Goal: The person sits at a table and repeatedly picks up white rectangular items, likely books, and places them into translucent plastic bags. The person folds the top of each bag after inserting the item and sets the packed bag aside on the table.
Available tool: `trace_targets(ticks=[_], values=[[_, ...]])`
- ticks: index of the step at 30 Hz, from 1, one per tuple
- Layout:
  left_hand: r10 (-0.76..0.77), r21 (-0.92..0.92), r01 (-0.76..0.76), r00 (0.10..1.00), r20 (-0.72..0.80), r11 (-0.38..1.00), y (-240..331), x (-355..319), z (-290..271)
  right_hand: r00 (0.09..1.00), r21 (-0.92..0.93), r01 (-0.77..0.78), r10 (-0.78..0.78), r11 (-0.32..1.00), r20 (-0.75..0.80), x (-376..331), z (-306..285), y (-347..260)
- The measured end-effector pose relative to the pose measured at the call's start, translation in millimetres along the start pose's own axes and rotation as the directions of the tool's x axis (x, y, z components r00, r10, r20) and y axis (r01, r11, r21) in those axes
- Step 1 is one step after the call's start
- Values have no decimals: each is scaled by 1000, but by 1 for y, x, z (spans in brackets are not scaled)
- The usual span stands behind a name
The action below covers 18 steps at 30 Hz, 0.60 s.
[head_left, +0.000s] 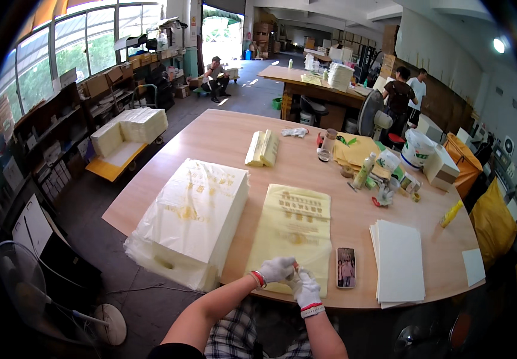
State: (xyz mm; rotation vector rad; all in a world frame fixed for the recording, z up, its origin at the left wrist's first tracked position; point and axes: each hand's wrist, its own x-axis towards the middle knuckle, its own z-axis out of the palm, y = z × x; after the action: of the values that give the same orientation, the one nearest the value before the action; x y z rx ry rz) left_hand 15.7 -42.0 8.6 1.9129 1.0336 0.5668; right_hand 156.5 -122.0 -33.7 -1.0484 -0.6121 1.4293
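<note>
My left hand (277,270) and my right hand (306,288), both in white gloves with red cuffs, meet over the near end of a flat pile of pale yellow plastic bags (294,242). The fingers of both hands are closed and pressed together at the tips. What they pinch, if anything, is too small to make out. To the left stands a tall white stack of sheets (195,212) wrapped in a clear printed plastic bag. A phone (346,268) with a lit screen lies just right of the yellow bags.
White boards (399,262) lie stacked at the right. Folded yellow bags (262,148) and a white glove (295,132) are farther back. Bottles, a white bucket (418,148) and a fan (371,113) crowd the far right. A loaded trolley (114,163) stands left; several people are beyond.
</note>
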Motion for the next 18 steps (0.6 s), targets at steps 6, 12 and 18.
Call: trace_targets(ticks=[6,12,18], values=[[-370,-718,152,916,-156,679,-10,46,-57,816,-971,237,-547,27,184,4,-62,-29],[-216,-470,145,971,-100,871,51,40,-47,719,-777,606,-534,170,445,31,17,-26],[64,-61,-67,996,-55,996,115,14,-56,755,-778,420,-295,-468,585,88,3,43]])
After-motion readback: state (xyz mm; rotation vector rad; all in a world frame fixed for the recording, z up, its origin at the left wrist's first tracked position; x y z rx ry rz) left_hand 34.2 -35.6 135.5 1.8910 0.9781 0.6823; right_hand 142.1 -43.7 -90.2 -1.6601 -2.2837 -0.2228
